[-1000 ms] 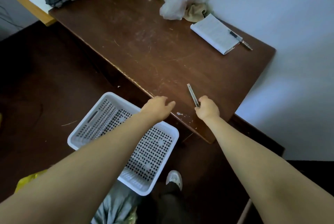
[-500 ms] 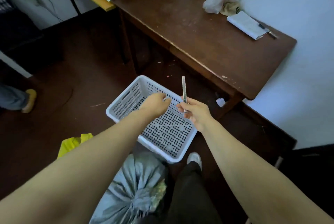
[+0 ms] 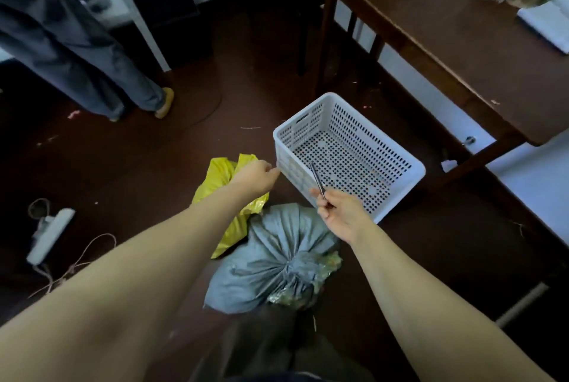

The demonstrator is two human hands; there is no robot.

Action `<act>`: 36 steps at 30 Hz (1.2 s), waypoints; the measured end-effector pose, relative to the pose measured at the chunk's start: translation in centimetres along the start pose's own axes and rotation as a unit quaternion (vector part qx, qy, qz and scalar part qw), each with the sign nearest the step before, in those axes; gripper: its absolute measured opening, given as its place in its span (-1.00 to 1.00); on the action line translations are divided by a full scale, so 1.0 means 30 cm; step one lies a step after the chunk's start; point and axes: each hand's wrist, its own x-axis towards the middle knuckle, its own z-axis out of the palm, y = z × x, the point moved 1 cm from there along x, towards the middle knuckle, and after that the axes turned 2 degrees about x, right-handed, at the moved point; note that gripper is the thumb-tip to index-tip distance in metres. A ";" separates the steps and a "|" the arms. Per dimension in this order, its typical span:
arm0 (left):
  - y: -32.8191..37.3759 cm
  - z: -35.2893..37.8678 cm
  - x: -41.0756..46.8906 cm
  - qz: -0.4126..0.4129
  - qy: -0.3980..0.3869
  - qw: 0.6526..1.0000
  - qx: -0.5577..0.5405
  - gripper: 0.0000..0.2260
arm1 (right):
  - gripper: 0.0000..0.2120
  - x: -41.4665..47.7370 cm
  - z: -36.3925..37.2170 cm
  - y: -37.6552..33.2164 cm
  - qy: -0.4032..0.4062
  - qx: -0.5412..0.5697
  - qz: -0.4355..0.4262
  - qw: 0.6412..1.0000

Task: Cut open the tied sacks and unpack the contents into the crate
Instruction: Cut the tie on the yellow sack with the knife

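Note:
A grey sack (image 3: 277, 261), tied shut at its bunched neck, lies on the dark floor near my feet. A yellow sack (image 3: 224, 178) lies just behind it to the left. The white perforated crate (image 3: 409, 172) stands on the floor beyond both and holds nothing. My right hand (image 3: 341, 215) pinches a slim metal cutter (image 3: 317, 179) whose blade points up over the crate's near wall. My left hand (image 3: 257, 176) hovers over the yellow sack with loosely curled fingers close to the crate's left corner, holding nothing.
A brown wooden table (image 3: 455, 42) stands at the right, above the crate, with a white bag and a notebook on it. Another person's legs (image 3: 92, 73) stand at the back left. A white power strip (image 3: 49, 233) and loose string (image 3: 77, 267) lie on the floor at the left.
My view has swung down from the table to the floor. My right hand picked the cutter off the table and carried it down over the crate; both sacks have come into view.

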 end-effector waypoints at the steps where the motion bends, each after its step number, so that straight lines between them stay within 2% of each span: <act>1: -0.032 0.004 -0.018 -0.012 0.000 1.000 -0.001 -0.70 | -0.83 0.001 0.004 0.022 -0.001 -0.001 0.007 1.000; 4: -0.115 0.005 -0.051 -0.035 0.007 0.999 0.007 -0.75 | -0.76 0.011 0.017 0.086 0.010 -0.001 0.012 1.000; 8: -0.186 -0.009 -0.062 -0.044 0.001 0.999 0.000 -0.76 | -0.85 0.004 0.021 0.171 0.025 0.000 0.023 0.999; 17: -0.337 -0.160 0.143 0.012 -0.004 1.000 0.001 -0.81 | -0.82 0.121 0.202 0.274 0.072 0.020 0.006 0.997; 21: -0.491 -0.273 0.305 0.056 -0.030 0.998 0.016 -0.74 | -0.81 0.239 0.376 0.399 0.111 0.090 -0.022 0.989; 29: -0.771 -0.557 0.480 0.127 -0.120 0.982 0.070 -0.81 | -0.80 0.372 0.817 0.762 0.158 0.256 -0.050 0.952; 32: -0.816 -0.585 0.509 0.142 -0.149 0.976 0.078 -0.78 | -0.83 0.375 0.894 0.798 0.179 0.289 -0.077 0.937; 36: -0.863 -0.568 0.527 0.156 -0.170 0.967 0.105 -0.81 | -0.84 0.395 0.909 0.832 0.186 0.281 -0.098 0.936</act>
